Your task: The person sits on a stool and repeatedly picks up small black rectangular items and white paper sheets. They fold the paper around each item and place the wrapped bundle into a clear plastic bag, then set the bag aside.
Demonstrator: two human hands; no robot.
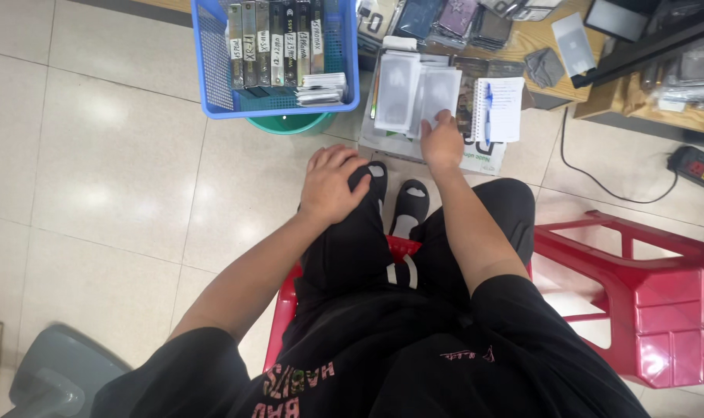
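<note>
I sit on a red plastic stool [286, 298] looking down at my black trousers and sandals. My left hand [332, 182] rests flat on my left knee and holds nothing. My right hand [441, 142] reaches forward and touches the near edge of a white flat packet [438, 91] on the floor. Beside it lies another white packet [397, 89], both on top of a stack of flat boxes [483, 159].
A blue plastic basket [212, 70] of labelled boxes sits on a green tub [290, 124] at the top. A small notepad with a blue pen [500, 108] lies right of the packets. Another red stool [646, 294], a power strip [696, 166] and a cable lie to the right.
</note>
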